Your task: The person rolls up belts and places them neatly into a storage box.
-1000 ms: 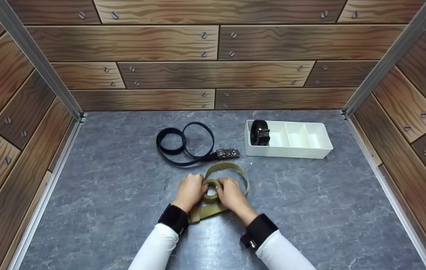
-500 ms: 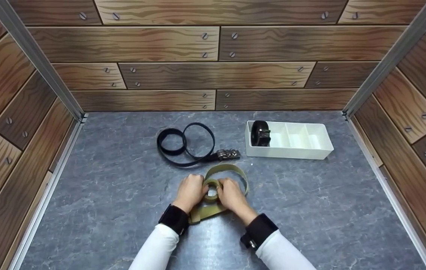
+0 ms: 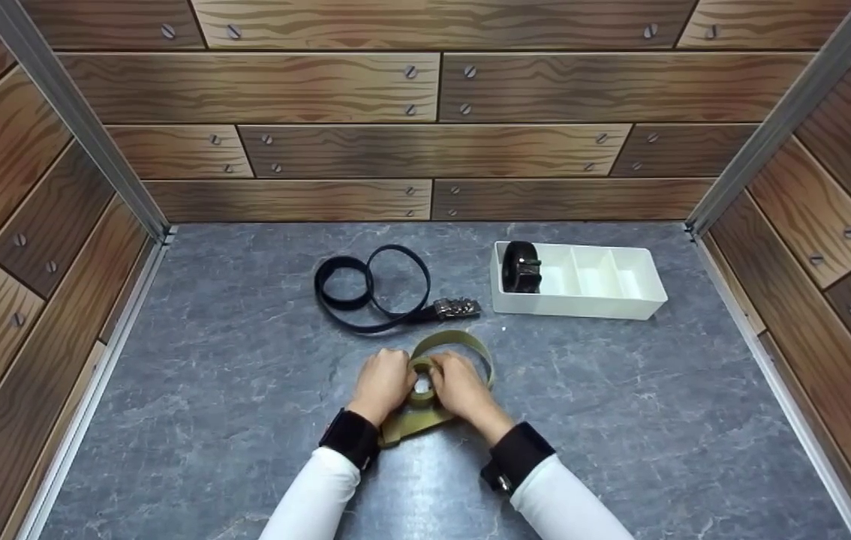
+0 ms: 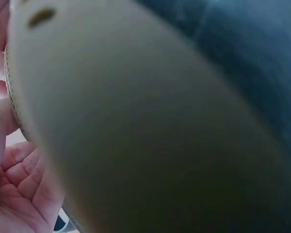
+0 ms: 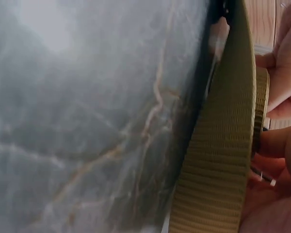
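An olive webbing belt (image 3: 412,426) stands on its edge in front of me, partly wound into a small coil, with a wide loop behind it. My left hand (image 3: 382,384) grips the coil's left side with curled fingers. From the right, my right hand (image 3: 464,388) pinches the coil between thumb and fingers. Close to the camera, the blurred belt strap (image 4: 136,107) covers much of the left wrist view. In the right wrist view, ribbed webbing (image 5: 216,160) runs past the coil (image 5: 261,97). Fingers hide part of the coil.
Behind the hands lies a loosely looped black belt (image 3: 365,328) with an ornate metal buckle (image 3: 457,308). A white divided tray (image 3: 583,305) stands at the back right, a coiled dark belt (image 3: 517,268) in its left compartment. Wood-patterned walls (image 3: 335,150) enclose the grey floor (image 3: 230,375).
My right thumb and fingers have shifted slightly on the coil, and the wide loop behind has shrunk a little. The black belt and tray stay put.
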A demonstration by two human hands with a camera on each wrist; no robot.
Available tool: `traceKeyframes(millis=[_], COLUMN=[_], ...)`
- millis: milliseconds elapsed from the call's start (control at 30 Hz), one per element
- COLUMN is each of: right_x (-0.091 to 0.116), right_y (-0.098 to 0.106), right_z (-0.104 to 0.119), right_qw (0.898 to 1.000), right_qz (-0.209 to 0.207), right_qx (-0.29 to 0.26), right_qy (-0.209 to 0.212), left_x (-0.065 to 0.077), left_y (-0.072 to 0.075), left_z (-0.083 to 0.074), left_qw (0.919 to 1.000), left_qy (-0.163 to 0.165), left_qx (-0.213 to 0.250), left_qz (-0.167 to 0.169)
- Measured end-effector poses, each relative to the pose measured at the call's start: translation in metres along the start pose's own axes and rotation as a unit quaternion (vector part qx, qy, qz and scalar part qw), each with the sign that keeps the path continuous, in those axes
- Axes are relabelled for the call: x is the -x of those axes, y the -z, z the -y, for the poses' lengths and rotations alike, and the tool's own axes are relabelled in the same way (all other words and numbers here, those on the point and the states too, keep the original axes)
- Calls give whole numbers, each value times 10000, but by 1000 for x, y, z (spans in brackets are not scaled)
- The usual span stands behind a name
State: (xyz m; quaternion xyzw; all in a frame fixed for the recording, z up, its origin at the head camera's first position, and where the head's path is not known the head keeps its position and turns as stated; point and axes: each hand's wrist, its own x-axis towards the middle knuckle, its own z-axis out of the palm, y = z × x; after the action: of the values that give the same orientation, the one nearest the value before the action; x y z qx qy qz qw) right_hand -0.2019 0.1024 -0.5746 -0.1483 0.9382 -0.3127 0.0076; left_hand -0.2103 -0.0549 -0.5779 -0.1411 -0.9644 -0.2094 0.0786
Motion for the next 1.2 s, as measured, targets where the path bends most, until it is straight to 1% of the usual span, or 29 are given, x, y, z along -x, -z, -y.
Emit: traceKeyframes(millis=[67,167,233,267,367,433,600,733,833,967,1033,1200], right_x=[3,7,8,7,5,4,6,6,4,3,4,8], right_y=[-2,-4,-3,-3,-1,-1,-2,-2,-2,-1,-1,-1], right_z=[2,4,3,3,3,3,5,5,3,3,5,9], right_qw=[9997,9988,9990,9994,9997,9997,9992,9988,9987,9983,9985,9977], right_qz=[-95,-209,-196,-163,29,109,-65,-128,-105,-56,-109,-271], right_qx=[-42,-68,-16,36,78,93,158,318,475,569,527,540], right_qy=[-216,-426,-397,-317,-229,-202,-358,-359,-134,92,-33,-322], left_x=[0,-1,-1,-1,-1,-1,-1,-1,-1,0,-1,-1], left_y=[-1,-2,-1,-1,0,0,-1,-1,-1,-1,-2,-1], left_z=[0,-1,-1,-1,0,-1,-2,-3,-2,-2,-1,-2], left_qw=[10000,10000,10000,9999,9998,9998,9999,9999,9998,10000,10000,9999], left_qy=[-18,31,59,67,81,31,17,112,147,75,37,82], left_qx=[-47,-34,11,29,35,-18,-154,-21,36,-26,-78,-64], left_qz=[-48,-19,49,98,187,207,58,58,116,33,-14,-4])
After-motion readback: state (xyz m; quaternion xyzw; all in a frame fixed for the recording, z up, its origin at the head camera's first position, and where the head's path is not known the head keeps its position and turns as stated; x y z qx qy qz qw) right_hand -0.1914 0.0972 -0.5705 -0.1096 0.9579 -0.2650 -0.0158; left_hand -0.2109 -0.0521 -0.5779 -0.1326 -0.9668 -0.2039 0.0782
